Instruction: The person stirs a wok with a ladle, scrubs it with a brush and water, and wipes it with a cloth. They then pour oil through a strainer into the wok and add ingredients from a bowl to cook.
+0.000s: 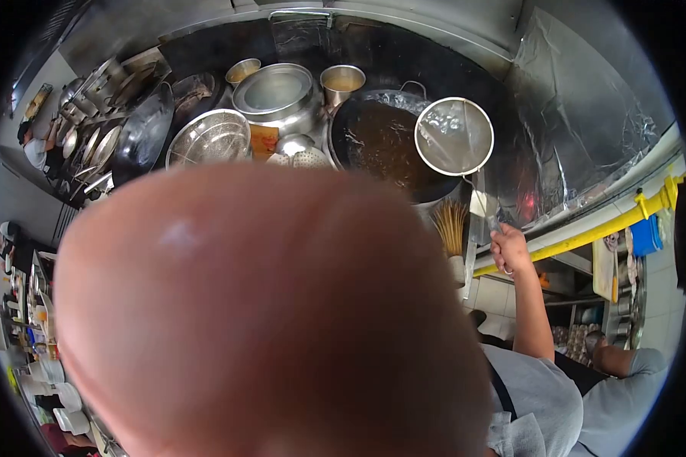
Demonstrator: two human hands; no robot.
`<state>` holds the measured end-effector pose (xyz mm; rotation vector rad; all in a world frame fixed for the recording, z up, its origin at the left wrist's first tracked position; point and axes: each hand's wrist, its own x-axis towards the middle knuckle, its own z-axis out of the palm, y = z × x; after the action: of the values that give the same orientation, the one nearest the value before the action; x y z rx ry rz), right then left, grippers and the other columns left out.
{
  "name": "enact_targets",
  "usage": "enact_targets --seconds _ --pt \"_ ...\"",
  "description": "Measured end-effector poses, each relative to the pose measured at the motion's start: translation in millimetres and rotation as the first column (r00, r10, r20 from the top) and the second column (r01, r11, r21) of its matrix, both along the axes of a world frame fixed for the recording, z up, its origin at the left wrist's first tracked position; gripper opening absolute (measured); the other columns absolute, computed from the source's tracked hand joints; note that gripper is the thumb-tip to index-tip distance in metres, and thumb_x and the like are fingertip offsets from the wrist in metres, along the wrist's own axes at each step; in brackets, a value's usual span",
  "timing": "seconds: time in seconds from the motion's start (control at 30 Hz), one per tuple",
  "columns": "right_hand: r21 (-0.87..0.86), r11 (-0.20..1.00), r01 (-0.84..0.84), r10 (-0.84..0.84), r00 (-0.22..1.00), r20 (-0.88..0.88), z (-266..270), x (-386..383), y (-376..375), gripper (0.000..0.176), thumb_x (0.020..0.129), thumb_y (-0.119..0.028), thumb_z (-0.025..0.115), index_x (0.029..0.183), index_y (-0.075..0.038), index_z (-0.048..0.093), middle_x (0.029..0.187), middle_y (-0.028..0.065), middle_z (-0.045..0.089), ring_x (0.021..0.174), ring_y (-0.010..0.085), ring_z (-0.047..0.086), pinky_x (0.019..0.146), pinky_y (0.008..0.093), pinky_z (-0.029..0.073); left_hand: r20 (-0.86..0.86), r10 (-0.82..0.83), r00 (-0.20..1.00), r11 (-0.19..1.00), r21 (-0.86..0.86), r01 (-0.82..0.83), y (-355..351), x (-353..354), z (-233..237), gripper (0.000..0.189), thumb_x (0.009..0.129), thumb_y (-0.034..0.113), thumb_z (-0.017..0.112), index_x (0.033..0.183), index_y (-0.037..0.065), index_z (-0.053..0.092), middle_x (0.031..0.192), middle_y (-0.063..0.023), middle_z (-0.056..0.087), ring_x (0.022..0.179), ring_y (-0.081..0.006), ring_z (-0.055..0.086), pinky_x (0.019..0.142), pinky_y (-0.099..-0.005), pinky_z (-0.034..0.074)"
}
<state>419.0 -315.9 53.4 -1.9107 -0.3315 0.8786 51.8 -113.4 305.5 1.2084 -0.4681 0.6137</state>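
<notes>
My right hand point(510, 249) is closed around the handle of a round fine-mesh strainer point(455, 137). The strainer is held over the right side of a dark wok point(377, 141) with brown liquid in it. A blurred, skin-coloured shape fills the lower middle of the view; it appears to be my left hand point(274, 305), very close to the lens. Its fingers cannot be made out, and it hides much of the stove front. Below the strainer stands a bamboo wok brush point(451, 228).
A lidded metal pot point(273, 90), a small pot point(342, 82), a wire basket point(209, 139) and a ladle point(295, 143) stand left of the wok. An empty wok point(143, 129) leans farther left. A yellow pipe point(587, 232) runs along the right. Another person's arm point(616, 359) is at lower right.
</notes>
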Motion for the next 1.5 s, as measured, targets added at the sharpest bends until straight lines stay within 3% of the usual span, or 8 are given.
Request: enact_targets --seconds 0.63,0.73,0.87,0.93,1.0,1.1,1.2,1.5 --pt "0.047 0.998 0.036 -0.033 0.997 -0.068 -16 6 48 0.006 0.091 -0.013 0.050 0.089 -0.010 0.045 0.054 -0.0018 0.042 0.034 0.0078 0.034 0.028 0.0260 0.026 -0.050 -0.254 0.966 0.954 -0.175 0.242 5 20 -31 0.034 0.065 0.011 0.083 0.062 0.002 0.050 0.056 -0.0083 0.058 0.045 -0.0119 0.054 0.042 -0.0220 0.041" --pt "0.027 0.998 0.060 -0.063 0.992 0.112 -12 7 50 0.006 0.090 -0.012 0.050 0.086 -0.008 0.049 0.053 -0.0010 0.042 0.034 0.0092 0.037 0.028 0.0269 0.028 -0.059 -0.250 0.966 0.955 -0.180 0.237 10 12 -33 0.035 0.063 0.010 0.084 0.059 0.002 0.050 0.055 -0.0084 0.058 0.045 -0.0117 0.053 0.042 -0.0218 0.040" --pt "-0.029 0.999 0.018 -0.009 0.959 0.283 -40 25 55 0.006 0.088 -0.010 0.050 0.090 -0.005 0.048 0.053 0.0013 0.045 0.033 0.0127 0.039 0.029 0.0301 0.030 -0.158 -0.080 0.984 0.974 -0.223 0.044 11 -14 -40 0.036 0.061 0.008 0.085 0.057 0.002 0.050 0.055 -0.0086 0.058 0.044 -0.0115 0.053 0.042 -0.0215 0.040" --pt "-0.012 0.999 -0.033 0.034 0.845 0.534 -110 67 52 0.008 0.087 -0.011 0.051 0.091 -0.004 0.050 0.051 0.0029 0.045 0.035 0.0156 0.043 0.031 0.0333 0.032 -0.346 0.088 0.934 0.945 -0.269 -0.189 7 -30 -54 0.036 0.059 0.008 0.086 0.055 0.002 0.050 0.054 -0.0087 0.058 0.044 -0.0114 0.053 0.042 -0.0214 0.039" --pt "-0.141 0.988 0.060 0.030 0.828 0.560 -93 39 67 0.009 0.087 -0.011 0.051 0.093 -0.004 0.050 0.051 0.0039 0.046 0.035 0.0162 0.043 0.032 0.0340 0.032 -0.540 0.254 0.802 0.828 -0.308 -0.469 -4 -39 -71 0.034 0.060 0.007 0.083 0.056 0.002 0.050 0.053 -0.0086 0.057 0.042 -0.0110 0.051 0.039 -0.0215 0.035" --pt "-0.094 0.995 -0.012 0.027 0.987 0.161 -78 18 90 0.009 0.089 -0.013 0.053 0.094 -0.006 0.050 0.052 0.0032 0.047 0.035 0.0146 0.042 0.031 0.0315 0.031 -0.662 0.303 0.686 0.857 -0.126 -0.500 4 -54 -98 0.034 0.071 0.012 0.081 0.058 0.002 0.051 0.055 -0.0058 0.058 0.046 -0.0077 0.050 0.042 -0.0216 0.036" --pt "0.115 0.993 -0.001 0.019 0.988 -0.156 -109 20 110 0.012 0.089 -0.012 0.053 0.097 -0.005 0.048 0.055 0.0025 0.047 0.036 0.0131 0.041 0.031 0.0311 0.033 -0.680 0.391 0.621 0.833 -0.025 -0.552 12 -69 -129 0.035 0.074 0.019 0.079 0.060 0.002 0.052 0.055 -0.0059 0.058 0.047 -0.0078 0.050 0.044 -0.0212 0.037" --pt "0.198 0.970 -0.143 0.222 0.853 -0.473 -79 -17 88 0.019 0.091 -0.012 0.054 0.108 -0.006 0.048 0.055 -0.0024 0.041 0.037 0.0063 0.035 0.031 0.0245 0.026 -0.648 0.358 0.672 0.776 -0.194 -0.601 15 -80 -160 0.034 0.085 0.021 0.067 0.065 0.000 0.049 0.050 -0.0102 0.054 0.033 -0.0128 0.043 0.033 -0.0241 0.034"
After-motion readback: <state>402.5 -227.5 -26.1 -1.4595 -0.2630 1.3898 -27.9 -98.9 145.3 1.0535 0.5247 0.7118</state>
